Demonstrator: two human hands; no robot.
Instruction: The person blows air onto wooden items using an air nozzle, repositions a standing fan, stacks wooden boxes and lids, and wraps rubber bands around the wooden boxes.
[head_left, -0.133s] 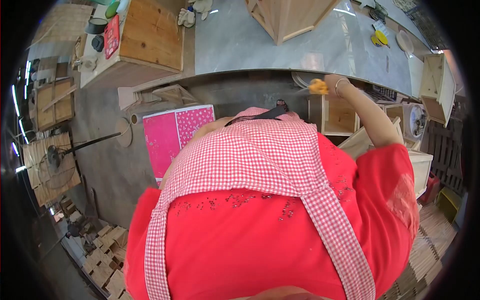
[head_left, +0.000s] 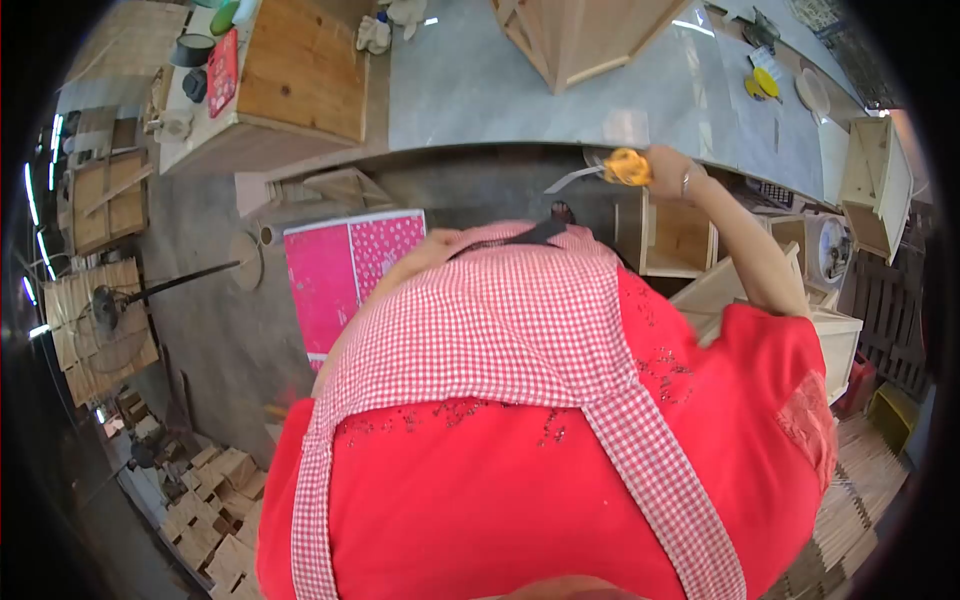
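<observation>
1. The right hand (head_left: 672, 172) is at the near edge of the grey surface (head_left: 470, 110), its fingers closed around an orange object (head_left: 628, 167)
2. A thin, pale, curved strip (head_left: 574, 179) sticks out from the orange object on the side away from the hand, over the darker floor (head_left: 220, 330); what the object is cannot be made out
3. The left hand (head_left: 438, 239) is low by the waist of the checked apron (head_left: 470, 320), near the top corner of the pink box (head_left: 325, 290); it is partly hidden, so I cannot tell whether its fingers are open or closed
4. On the grey surface, an angular wooden frame (head_left: 590, 45) stands at the far middle, with white gloves (head_left: 374, 35) to its left and yellow items (head_left: 763, 84) and a round pale dish (head_left: 812, 92) to its right
5. Below the surface's edge, beside the right forearm, is an open wooden box (head_left: 680, 235), with more wooden pieces close by
6. At far left are a wooden cabinet (head_left: 305, 78) bearing a red item (head_left: 223, 75), and a standing fan (head_left: 104, 308)
</observation>
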